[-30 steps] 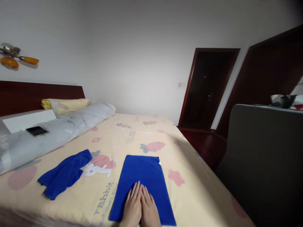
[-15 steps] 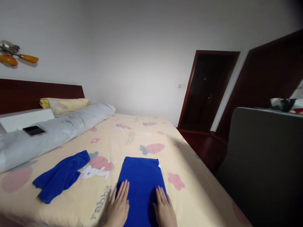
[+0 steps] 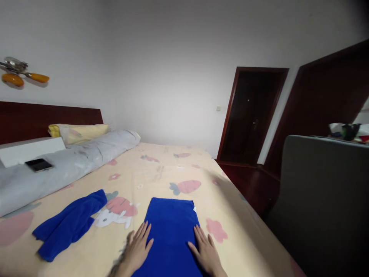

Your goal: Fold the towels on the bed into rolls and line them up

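Blue cloth, spread flat, is lying before you on the carrot-and-rabbit-print bedsheet, a small white tag showing near its far right corner. Your left hand is covering part of the cloth's left edge, palm down, fingers straight and loosely together, thumb angling inward. Your right hand is covering part of the right edge, fingers likewise extended and close together, thumb apart. Second blue cloth is lying bunched to your left, beside the printed rabbit. Farther off, a smartphone is sitting on grey rolled bedding.
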`<state>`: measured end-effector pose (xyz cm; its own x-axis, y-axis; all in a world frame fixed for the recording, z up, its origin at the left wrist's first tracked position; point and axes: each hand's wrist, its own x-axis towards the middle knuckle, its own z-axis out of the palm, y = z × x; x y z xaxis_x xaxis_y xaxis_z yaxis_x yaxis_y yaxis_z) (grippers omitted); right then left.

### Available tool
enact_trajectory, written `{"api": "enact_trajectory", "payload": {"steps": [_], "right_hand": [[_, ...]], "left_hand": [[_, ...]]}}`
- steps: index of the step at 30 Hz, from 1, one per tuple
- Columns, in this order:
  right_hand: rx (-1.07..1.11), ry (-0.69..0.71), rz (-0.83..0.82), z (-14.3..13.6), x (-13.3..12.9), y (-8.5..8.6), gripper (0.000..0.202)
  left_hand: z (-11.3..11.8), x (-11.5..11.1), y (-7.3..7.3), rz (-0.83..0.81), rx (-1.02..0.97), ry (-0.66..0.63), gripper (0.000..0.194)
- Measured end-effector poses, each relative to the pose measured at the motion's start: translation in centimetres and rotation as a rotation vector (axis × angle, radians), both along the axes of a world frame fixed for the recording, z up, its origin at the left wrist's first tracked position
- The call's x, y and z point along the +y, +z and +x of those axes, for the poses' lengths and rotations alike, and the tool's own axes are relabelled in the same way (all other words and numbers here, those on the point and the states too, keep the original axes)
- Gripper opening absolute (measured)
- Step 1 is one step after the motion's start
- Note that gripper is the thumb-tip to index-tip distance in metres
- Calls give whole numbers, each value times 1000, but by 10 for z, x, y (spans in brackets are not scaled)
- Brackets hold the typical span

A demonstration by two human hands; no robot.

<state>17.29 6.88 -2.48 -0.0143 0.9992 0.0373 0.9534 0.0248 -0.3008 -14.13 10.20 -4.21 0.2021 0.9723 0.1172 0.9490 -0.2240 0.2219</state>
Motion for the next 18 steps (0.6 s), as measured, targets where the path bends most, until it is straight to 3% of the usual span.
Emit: {"api": "enact_trajectory", "payload": {"steps": [3,6,9,11,14,18], "right_hand": [[-3,-47,53,-8,21,14,73],[8,135,142,-44,51,25,57],[2,310,118,-79,78,25,55],[-14,324,99,-86,93,20,54],[-62,187,95,-68,110,13,58],[-115,-37,32,-19,122,7,64]], "left_hand": [[12,20,13,100,-25,68,57],[47,47,26,183,-39,-38,58],[78,74,30,82,-1,-159,63],[85,89,28,-4,22,-163,62],[73,107,22,-27,26,-90,55],[40,120,18,-10,41,47,57]]}}
